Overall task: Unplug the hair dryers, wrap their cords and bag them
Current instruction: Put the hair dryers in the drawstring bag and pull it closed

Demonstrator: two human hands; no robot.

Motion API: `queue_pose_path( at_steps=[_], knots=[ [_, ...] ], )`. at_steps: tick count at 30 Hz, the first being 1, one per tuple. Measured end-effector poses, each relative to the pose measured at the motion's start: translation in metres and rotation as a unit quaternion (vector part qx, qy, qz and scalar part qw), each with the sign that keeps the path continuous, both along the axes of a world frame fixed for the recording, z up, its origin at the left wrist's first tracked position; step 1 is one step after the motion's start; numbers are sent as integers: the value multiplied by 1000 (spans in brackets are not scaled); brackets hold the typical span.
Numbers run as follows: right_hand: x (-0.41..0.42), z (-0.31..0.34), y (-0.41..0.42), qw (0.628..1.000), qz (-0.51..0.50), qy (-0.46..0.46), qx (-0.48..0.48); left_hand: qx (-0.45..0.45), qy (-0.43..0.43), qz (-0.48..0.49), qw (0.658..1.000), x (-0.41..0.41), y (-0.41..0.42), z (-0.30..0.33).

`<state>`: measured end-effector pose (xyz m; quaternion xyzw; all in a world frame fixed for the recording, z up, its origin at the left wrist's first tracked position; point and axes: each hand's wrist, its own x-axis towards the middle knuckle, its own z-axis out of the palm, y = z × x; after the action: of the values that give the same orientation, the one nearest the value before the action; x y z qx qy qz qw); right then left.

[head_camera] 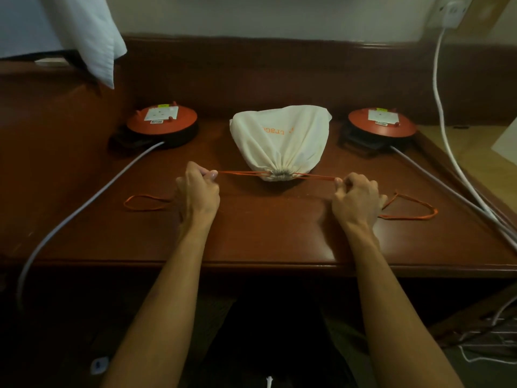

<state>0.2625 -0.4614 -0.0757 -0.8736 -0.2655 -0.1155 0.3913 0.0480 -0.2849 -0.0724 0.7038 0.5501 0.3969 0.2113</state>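
A cream drawstring bag (279, 138) with orange lettering lies on the dark wooden table (265, 236), bulging, its mouth gathered tight and facing me. An orange drawstring (240, 173) runs out taut from both sides of the mouth. My left hand (197, 189) pinches the string left of the bag, and my right hand (355, 196) pinches it on the right. Loose loops of the string trail past each hand on the tabletop. No hair dryer shows; whatever fills the bag is hidden.
Two orange extension reels stand at the back, one left (162, 123) and one right (382, 125), each with a grey cable (84, 208) running off the table. A white plug (453, 9) sits in a wall socket at top right. White cloth (92, 37) hangs at top left.
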Motion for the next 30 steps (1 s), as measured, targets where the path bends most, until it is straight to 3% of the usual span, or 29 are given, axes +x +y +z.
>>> queue_pose_path(
  at_steps=[6, 11, 19, 21, 26, 30],
  knots=[
    [2, -6, 3, 999, -21, -26, -7, -44, -72, 9, 996, 0, -4, 4],
    [0, -1, 1, 994, -7, -83, -70, -87, -101, -85, 987, -9, -11, 1],
    [-14, 0, 29, 965, 168, -164, -121, 48, 19, -213, 976, 45, -43, -4],
    [-14, -1, 37, 954, 210, -165, -138, 49, 34, -215, 975, 56, -42, -8],
    [-17, -2, 33, 962, 242, -92, -82, 38, -43, -182, 982, 55, -30, -16],
    [-20, -5, 34, 964, 199, -149, -98, 26, -64, -148, 987, 55, -34, -13]
  ],
)
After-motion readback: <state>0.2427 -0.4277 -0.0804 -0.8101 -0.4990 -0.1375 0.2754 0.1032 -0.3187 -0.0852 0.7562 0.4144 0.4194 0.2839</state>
